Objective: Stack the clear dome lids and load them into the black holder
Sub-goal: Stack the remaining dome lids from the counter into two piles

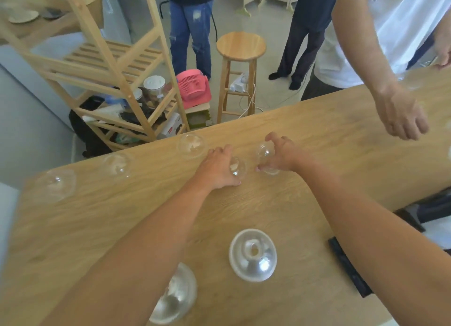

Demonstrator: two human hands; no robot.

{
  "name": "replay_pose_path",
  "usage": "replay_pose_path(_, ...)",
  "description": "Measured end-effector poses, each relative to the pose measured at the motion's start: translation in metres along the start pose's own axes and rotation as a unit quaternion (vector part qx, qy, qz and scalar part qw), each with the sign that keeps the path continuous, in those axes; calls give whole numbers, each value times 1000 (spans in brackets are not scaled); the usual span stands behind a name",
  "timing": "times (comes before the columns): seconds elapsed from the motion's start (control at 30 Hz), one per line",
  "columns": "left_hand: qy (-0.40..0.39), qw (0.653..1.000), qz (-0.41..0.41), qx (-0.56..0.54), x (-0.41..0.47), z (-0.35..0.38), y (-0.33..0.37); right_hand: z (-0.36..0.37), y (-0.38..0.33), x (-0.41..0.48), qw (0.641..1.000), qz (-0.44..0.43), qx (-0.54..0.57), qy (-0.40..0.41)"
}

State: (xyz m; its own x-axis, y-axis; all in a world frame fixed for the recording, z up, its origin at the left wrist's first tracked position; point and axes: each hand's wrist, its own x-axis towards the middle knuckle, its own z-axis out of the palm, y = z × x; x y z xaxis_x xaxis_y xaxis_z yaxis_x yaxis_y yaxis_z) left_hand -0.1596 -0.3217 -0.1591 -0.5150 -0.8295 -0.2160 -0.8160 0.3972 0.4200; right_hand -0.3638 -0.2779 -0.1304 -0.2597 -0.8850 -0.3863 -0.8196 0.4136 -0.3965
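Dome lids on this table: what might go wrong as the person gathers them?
The far lid sits right by the edge of the table; a nudge might send it off. The left hand grips the left lid and the right hand grips the right lid; squeezing could dent plastic that looks this thin. A bystander's hand hangs over the table and may collide.

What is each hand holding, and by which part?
The left hand grips one clear dome lid across its sides; the right hand grips a second lid likewise.
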Motion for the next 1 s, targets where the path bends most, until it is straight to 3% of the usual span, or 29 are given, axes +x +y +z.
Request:
replay_pose_path(0.1, 15, 998, -25, -50, -39, -14, -18, 13, -4, -24, 994, -9, 107, 12)
replay_pose_path(0.23, 47, 993, -38, -106, -100, -35, -39, 25, -13, -65, 961, -51, 272, 26)
replay_pose_path(0.5, 78, 979, -68, -177, -222, -57, -60, 52, -34, -146, 914, -80, 395, 44)
replay_pose_path(0.63, 97, 976, -79, -180, -271, -46, -67, 73, -25, -187, 901, -91, 420, 54)
replay_pose_path(1.0, 120, 985, -66, -109, -317, 8, -63, 120, 6, -230, 917, -146, 354, 113)
